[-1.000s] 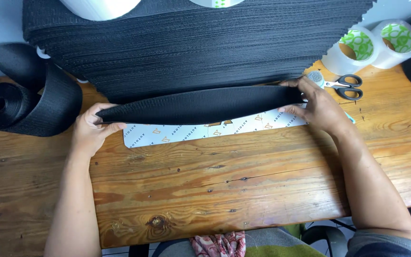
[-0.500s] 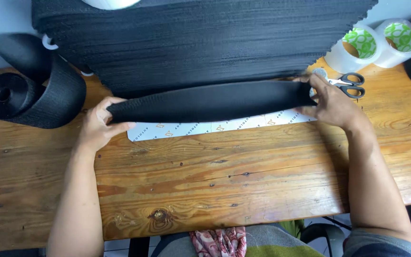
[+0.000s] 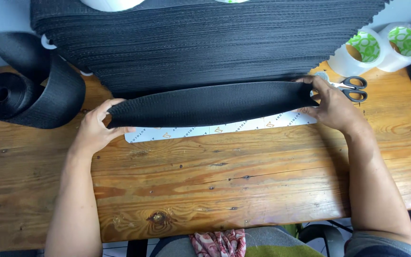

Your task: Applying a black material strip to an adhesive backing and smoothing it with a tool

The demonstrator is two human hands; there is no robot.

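Workshop: stacked black strips (image 3: 205, 43), tape rolls (image 3: 381, 47)

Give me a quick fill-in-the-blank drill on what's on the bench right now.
1. Both hands grip the ends of a long ____ strip.
2. Under the strip lies a ____ backing sheet with small printing.
3. The scissors lie beside the ____ hand.
4. The rolled black webbing sits nearest the ____ hand.

Missing words: black; white; right; left

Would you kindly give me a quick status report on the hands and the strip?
Left hand and right hand each grip one end of the black strip. Strip held over white backing sheet. Scissors lie just beside the right hand.
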